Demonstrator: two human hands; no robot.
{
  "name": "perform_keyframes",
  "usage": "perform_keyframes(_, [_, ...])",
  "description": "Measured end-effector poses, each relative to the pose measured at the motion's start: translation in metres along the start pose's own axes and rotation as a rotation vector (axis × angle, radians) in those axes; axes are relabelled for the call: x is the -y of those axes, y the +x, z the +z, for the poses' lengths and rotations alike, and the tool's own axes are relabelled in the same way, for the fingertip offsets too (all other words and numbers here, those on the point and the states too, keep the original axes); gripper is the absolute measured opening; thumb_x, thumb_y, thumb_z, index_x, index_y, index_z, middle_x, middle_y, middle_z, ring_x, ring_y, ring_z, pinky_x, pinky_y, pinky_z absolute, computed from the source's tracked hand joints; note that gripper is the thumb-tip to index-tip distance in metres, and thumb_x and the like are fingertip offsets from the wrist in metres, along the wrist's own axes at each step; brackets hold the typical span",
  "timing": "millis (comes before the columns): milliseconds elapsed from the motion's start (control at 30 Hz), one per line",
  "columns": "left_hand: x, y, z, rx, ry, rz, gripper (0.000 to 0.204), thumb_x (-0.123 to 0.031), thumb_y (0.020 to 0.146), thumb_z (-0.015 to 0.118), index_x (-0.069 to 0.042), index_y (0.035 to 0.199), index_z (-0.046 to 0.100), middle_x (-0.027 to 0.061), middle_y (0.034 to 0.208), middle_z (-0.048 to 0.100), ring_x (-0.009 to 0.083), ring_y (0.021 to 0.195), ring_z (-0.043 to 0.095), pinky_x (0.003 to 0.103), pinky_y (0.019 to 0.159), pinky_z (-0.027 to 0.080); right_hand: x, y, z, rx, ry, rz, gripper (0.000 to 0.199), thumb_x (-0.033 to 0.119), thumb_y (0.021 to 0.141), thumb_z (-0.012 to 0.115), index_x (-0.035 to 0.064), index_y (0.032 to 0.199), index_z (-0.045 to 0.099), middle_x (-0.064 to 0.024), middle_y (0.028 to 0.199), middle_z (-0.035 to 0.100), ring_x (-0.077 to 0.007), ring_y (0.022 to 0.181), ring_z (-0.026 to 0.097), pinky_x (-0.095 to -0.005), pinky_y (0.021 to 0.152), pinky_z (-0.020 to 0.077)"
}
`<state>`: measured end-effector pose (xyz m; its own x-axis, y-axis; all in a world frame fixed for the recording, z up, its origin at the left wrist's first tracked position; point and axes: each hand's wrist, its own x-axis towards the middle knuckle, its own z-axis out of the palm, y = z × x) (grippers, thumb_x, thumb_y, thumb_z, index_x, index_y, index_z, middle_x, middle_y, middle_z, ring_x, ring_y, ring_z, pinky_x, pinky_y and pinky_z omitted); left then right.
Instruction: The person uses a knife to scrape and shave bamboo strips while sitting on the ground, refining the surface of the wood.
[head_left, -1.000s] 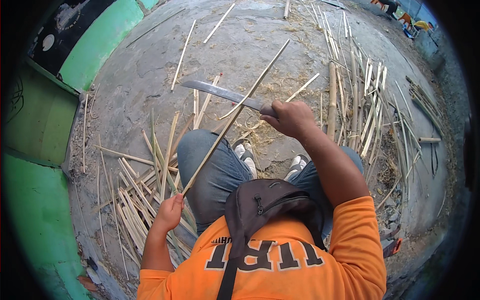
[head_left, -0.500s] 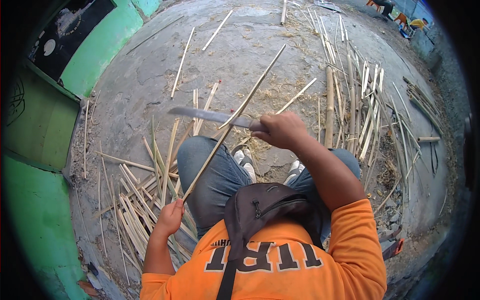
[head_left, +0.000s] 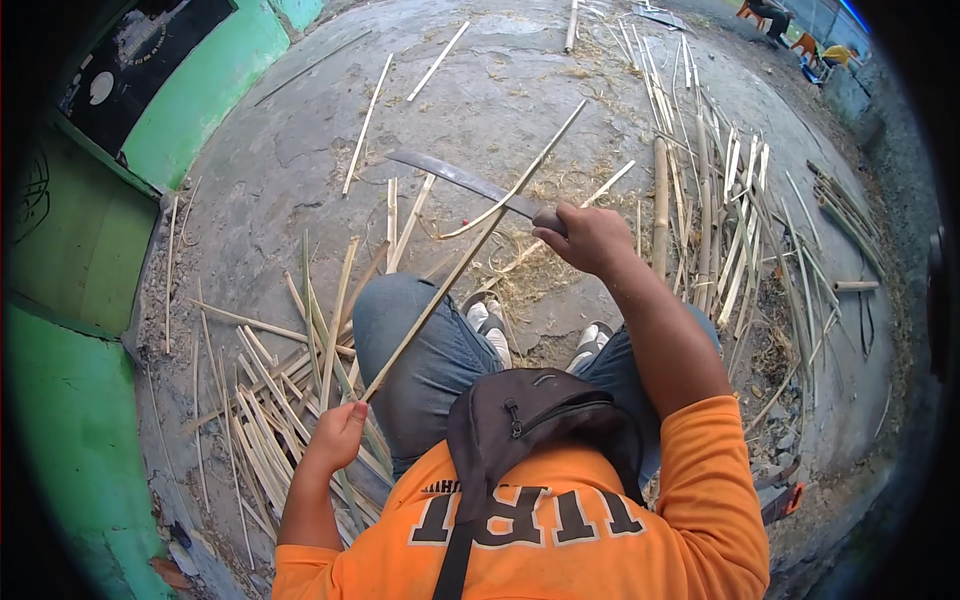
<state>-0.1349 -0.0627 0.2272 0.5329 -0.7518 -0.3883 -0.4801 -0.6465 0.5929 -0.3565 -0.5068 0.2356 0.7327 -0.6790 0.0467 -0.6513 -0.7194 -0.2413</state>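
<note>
My left hand (head_left: 338, 436) is closed around the near end of a long bamboo strip (head_left: 425, 318), beside my left knee. The strip slants up and away to the right, passing over that knee. Wrapped around the dark handle of a machete (head_left: 450, 175) is my right hand (head_left: 588, 238), out in front of my knees. Its blade points left and crosses the strip past the middle. A thin bamboo sliver (head_left: 466, 230) peels off the strip at the blade, its loose end hanging toward the left.
Many split bamboo strips (head_left: 262, 430) lie heaped left of my left leg. On the right are more strips and whole bamboo poles (head_left: 661, 215). Curly shavings (head_left: 530, 290) litter the concrete near my shoes. A green wall (head_left: 75, 430) stands at left; people sit far right.
The machete has slid farther along the strip, away from me and to the right. The peeled sliver's loose end now shows longer behind the blade. My left hand has barely shifted.
</note>
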Motion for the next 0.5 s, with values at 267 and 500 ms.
perform_keyframes(267, [0.008,-0.003,-0.017,0.032,0.012,-0.031,0.063,-0.053,0.111,0.046,0.005,0.092,0.061,0.017,0.07,0.056,0.0269,0.067,0.05,0.04,0.069,0.047,-0.011,0.003,0.02,0.185,0.425,0.072,0.061,0.066,0.099,0.056,0.0073,0.102,0.074,-0.0212,0.094,0.075,-0.0423,0.089,0.073,-0.0528,0.079,0.0568])
perform_keyframes(500, [0.009,0.005,-0.003,-0.002,-0.04,-0.059,0.062,-0.053,0.111,0.046,0.005,0.092,0.062,0.0153,0.071,0.057,0.0269,0.068,0.051,0.04,0.069,0.047,0.038,-0.022,0.003,0.124,0.116,-0.192,0.06,0.069,0.096,0.058,0.0112,0.099,0.072,-0.0173,0.084,0.074,-0.0398,0.083,0.073,-0.0525,0.074,0.0569])
